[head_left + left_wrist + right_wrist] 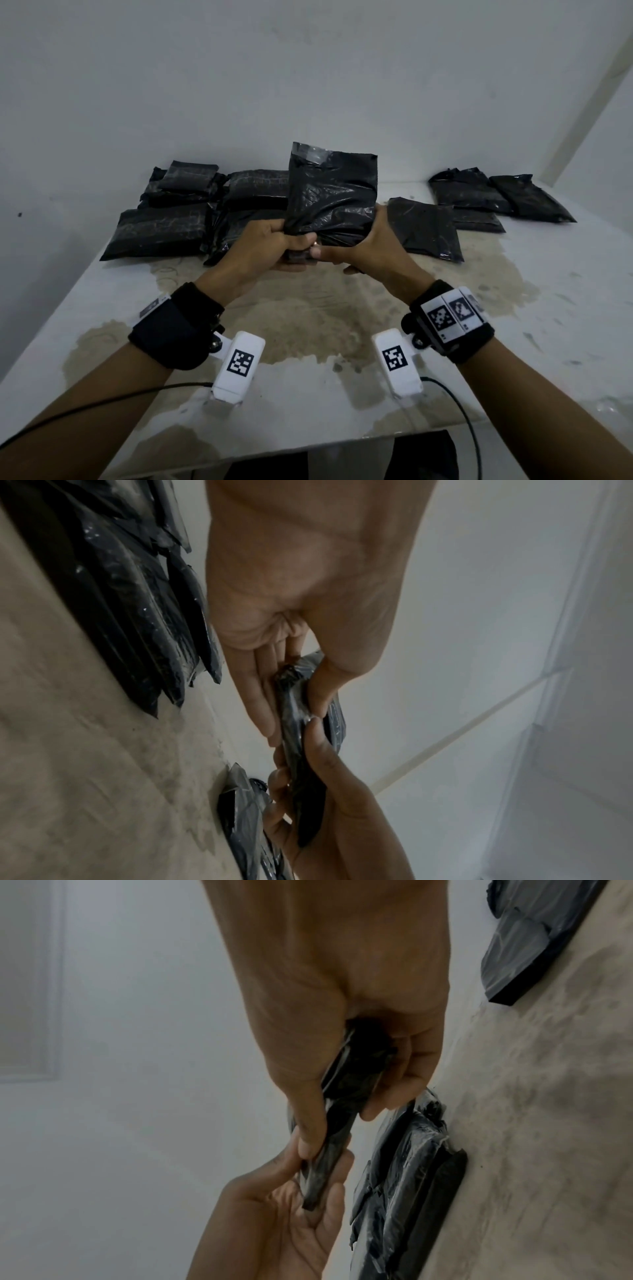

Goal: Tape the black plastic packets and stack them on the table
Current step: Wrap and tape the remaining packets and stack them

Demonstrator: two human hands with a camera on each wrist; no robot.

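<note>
I'm gripping the packet [330, 198] w/ left hand [263, 245] & right hand [370, 246], pressing its bottom fold flat before taping.

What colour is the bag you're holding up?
Black, a shiny crinkled packet; clearest in the head view.

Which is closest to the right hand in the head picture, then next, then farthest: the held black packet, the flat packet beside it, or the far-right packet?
1. Held black plastic packet, gripped by the right hand.
2. Flat black packet, just right.
3. Far-right black packet, by the wall.
</note>
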